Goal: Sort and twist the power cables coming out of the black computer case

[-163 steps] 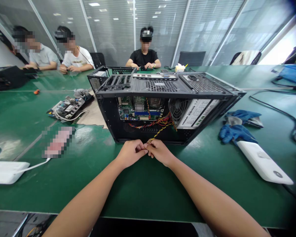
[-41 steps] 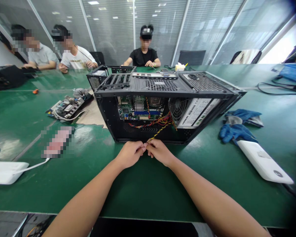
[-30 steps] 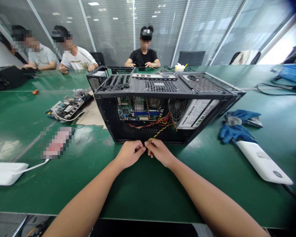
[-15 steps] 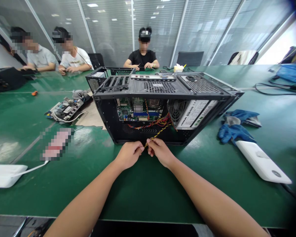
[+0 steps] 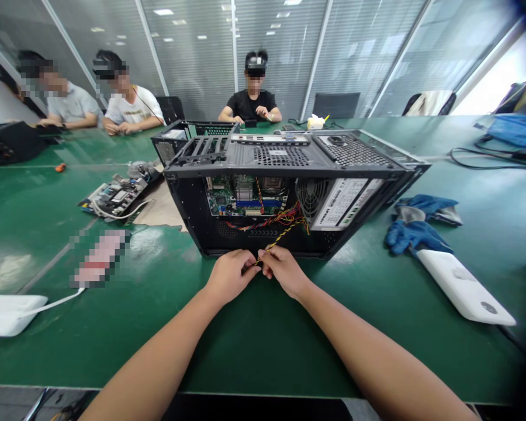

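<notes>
Fingertips of the left hand (image 5: 229, 276) and the right hand (image 5: 282, 270) are pinched together on the end of a twisted yellow-and-black cable (image 5: 279, 237), just in front of an open black computer case (image 5: 289, 158) lying on its side on the green table (image 5: 254, 339). The cable is led up and back into the case toward a bundle of red and yellow wires (image 5: 272, 219) beside the power supply (image 5: 337, 202). Blue gloves (image 5: 414, 234) and a white device (image 5: 464, 286) are seen well apart to the right; a loose circuit board (image 5: 114, 196) is seen to the left.
</notes>
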`<move>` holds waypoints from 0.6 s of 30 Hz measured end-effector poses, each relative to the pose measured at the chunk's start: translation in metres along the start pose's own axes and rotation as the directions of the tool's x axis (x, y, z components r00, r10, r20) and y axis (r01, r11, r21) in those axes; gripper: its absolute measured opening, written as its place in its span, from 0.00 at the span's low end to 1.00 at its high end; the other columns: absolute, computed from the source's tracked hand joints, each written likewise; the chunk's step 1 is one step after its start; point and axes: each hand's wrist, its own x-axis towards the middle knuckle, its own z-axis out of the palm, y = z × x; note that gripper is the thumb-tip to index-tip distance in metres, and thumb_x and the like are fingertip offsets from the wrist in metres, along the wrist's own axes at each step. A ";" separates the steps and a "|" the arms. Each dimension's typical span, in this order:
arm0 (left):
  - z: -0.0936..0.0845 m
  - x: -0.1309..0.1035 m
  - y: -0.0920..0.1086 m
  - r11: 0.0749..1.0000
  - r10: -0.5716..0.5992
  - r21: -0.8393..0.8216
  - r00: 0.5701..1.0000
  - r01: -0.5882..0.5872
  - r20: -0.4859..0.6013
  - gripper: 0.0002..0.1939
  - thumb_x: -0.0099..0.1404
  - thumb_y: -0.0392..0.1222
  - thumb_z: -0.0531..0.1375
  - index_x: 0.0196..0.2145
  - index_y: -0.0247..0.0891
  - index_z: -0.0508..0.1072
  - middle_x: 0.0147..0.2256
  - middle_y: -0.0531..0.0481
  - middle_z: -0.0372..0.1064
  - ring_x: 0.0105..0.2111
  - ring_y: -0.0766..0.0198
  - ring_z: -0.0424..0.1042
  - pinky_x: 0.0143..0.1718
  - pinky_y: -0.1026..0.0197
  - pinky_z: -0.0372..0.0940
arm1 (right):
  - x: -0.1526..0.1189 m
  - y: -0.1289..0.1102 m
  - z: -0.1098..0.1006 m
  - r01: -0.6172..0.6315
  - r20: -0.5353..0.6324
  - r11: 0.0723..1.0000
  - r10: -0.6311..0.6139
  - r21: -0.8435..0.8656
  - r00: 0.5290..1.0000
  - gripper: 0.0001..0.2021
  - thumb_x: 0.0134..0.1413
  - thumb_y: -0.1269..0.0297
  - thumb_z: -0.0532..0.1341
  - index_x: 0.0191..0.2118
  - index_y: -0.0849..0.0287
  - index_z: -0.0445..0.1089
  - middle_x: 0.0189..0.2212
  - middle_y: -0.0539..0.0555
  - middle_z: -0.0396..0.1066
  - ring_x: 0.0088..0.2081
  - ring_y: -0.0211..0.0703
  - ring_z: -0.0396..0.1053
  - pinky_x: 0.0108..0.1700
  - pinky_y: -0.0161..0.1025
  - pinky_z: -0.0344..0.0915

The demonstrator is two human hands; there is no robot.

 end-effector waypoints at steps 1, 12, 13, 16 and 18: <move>0.000 0.000 0.000 1.000 0.001 0.014 1.000 -0.001 -0.003 0.04 0.62 0.39 0.60 0.30 0.38 0.69 0.28 0.53 0.68 0.28 0.66 0.66 0.30 0.64 0.58 | 0.000 0.000 0.000 0.001 0.003 1.000 -0.001 -0.003 1.000 0.17 0.52 0.50 0.61 0.24 0.58 0.62 0.14 0.45 0.62 0.17 0.33 0.59 0.22 0.34 0.57; -0.002 0.002 0.001 0.993 0.060 0.104 0.998 -0.063 0.027 0.08 0.68 0.37 0.53 0.32 0.38 0.70 0.29 0.51 0.68 0.31 0.64 0.67 0.35 0.62 0.61 | 0.000 -0.001 0.000 -0.025 0.013 1.000 0.025 -0.006 1.000 0.18 0.51 0.50 0.62 0.21 0.58 0.61 0.14 0.46 0.62 0.17 0.33 0.59 0.21 0.34 0.56; -0.001 0.002 0.000 0.993 0.062 0.103 0.998 -0.064 0.020 0.08 0.68 0.37 0.53 0.31 0.38 0.70 0.29 0.51 0.68 0.30 0.64 0.67 0.34 0.62 0.61 | 0.000 -0.001 0.000 -0.024 0.011 1.000 0.024 -0.006 1.000 0.18 0.51 0.50 0.62 0.21 0.58 0.61 0.14 0.46 0.62 0.17 0.33 0.59 0.21 0.34 0.56; 0.000 0.002 0.001 0.991 0.068 0.111 0.998 -0.067 -0.006 0.06 0.66 0.37 0.55 0.31 0.38 0.69 0.27 0.52 0.67 0.29 0.64 0.66 0.33 0.62 0.60 | 0.000 0.001 0.000 -0.015 -0.012 1.000 0.015 -0.013 1.000 0.17 0.51 0.51 0.62 0.22 0.57 0.61 0.14 0.45 0.61 0.17 0.33 0.59 0.21 0.33 0.56; 0.001 0.001 0.002 0.989 0.078 0.125 0.997 -0.075 -0.020 0.05 0.65 0.38 0.56 0.31 0.38 0.69 0.27 0.52 0.67 0.29 0.64 0.66 0.32 0.62 0.59 | 0.000 0.003 0.000 -0.007 -0.028 1.000 0.006 -0.028 1.000 0.18 0.51 0.51 0.62 0.22 0.57 0.60 0.14 0.45 0.61 0.17 0.33 0.59 0.21 0.33 0.56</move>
